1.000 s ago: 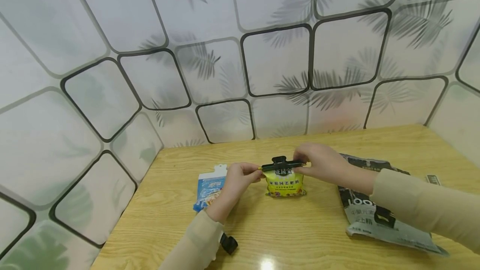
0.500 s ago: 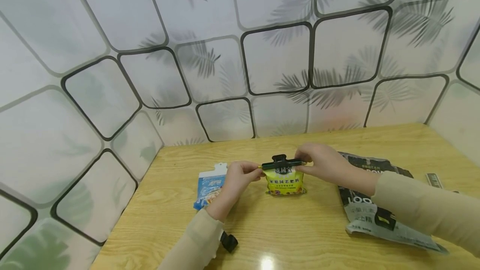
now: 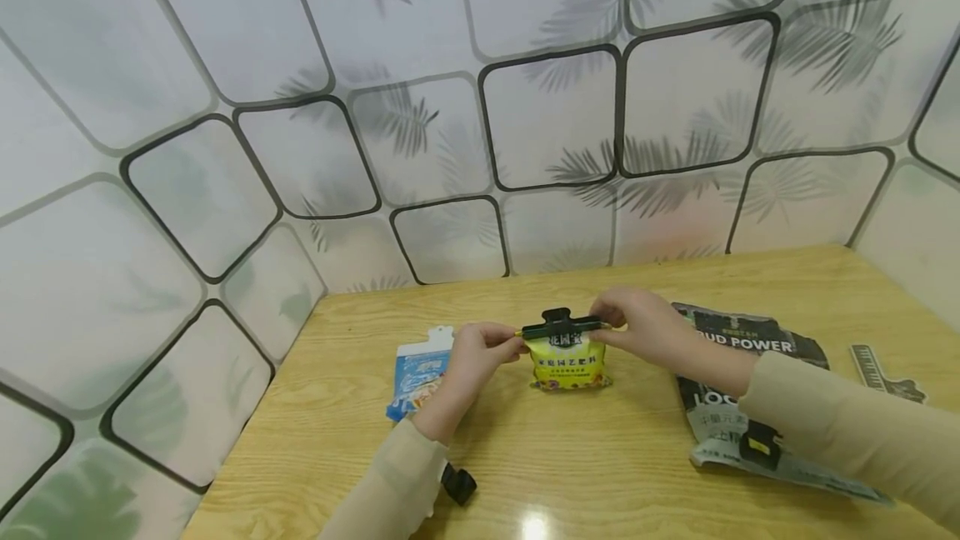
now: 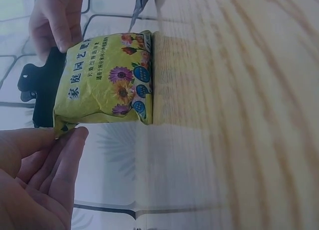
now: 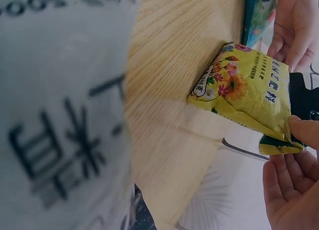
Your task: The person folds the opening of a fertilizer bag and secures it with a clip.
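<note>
A small yellow fertilizer bag (image 3: pixel 568 367) with printed flowers stands upright on the table, its top edge in a wide black clip (image 3: pixel 558 327). My left hand (image 3: pixel 480 357) pinches the bag's top left corner beside the clip, thumb against fingers. At the opposite top corner, my right hand (image 3: pixel 645 327) pinches the bag by the clip's right end. The left wrist view has the bag (image 4: pixel 107 80) between both hands, its base on the wood. In the right wrist view, a folded corner of the bag (image 5: pixel 244 85) sits between thumb and fingers.
Left of the bag lies a blue-and-white packet (image 3: pixel 420 377), partly behind my left hand. A large black-and-grey pouch (image 3: pixel 720 423) lies under my right forearm. A small ruler-like strip (image 3: pixel 870 369) is farther right. A patterned wall (image 3: pixel 555 123) backs the wooden table (image 3: pixel 585 457).
Both hands keep their hold on the bag's corners, and the bag stays in place. My right forearm has shifted slightly, showing more of the pouch and the strip.
</note>
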Available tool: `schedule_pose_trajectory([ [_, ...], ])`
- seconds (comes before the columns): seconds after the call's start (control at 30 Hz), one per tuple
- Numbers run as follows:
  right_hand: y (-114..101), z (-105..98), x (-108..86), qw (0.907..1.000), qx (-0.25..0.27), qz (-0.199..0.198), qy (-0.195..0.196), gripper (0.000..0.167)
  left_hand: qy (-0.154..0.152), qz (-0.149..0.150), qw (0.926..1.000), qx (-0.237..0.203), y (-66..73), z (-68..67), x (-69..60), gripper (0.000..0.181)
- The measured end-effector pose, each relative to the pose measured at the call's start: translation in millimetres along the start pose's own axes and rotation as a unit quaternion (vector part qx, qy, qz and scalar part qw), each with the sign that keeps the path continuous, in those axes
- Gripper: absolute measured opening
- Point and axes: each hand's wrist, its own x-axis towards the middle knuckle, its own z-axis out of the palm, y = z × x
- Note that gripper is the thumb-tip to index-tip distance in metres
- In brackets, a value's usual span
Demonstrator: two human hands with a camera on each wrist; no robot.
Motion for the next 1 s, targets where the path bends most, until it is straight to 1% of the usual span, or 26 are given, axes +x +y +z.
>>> schedule_pose_trajectory([
  [0.17, -0.8, 0.0, -0.3, 0.9992, 0.036, 0.015, 0.001, 0.023, -0.003, 0.003, 1.0, -0.003, -0.4, 0.0, 1.0, 0.019],
  [0.37, -0.6, 2.3, -0.8, 0.9972, 0.062, 0.041, 0.008, 0.019, -0.002, 0.005, 1.0, 0.005, 0.5, 0.0, 2.2, 0.019],
  [0.7, 2.3, 7.8, -0.4, 0.989, 0.114, 0.094, 0.006, 0.022, -0.003, 0.0, 0.9998, 0.019, -0.7, -0.8, 3.0, 0.019],
  [0.87, 3.8, 8.0, -0.3, 0.9863, 0.125, 0.108, -0.001, 0.024, -0.004, 0.003, 0.9998, 0.019, -1.8, -0.8, 4.2, 0.019],
  [1.0, 3.3, 6.9, -1.6, 0.986, 0.124, 0.112, -0.004, 0.024, -0.006, 0.004, 0.9998, 0.019, -1.4, -0.7, 5.3, 0.019],
])
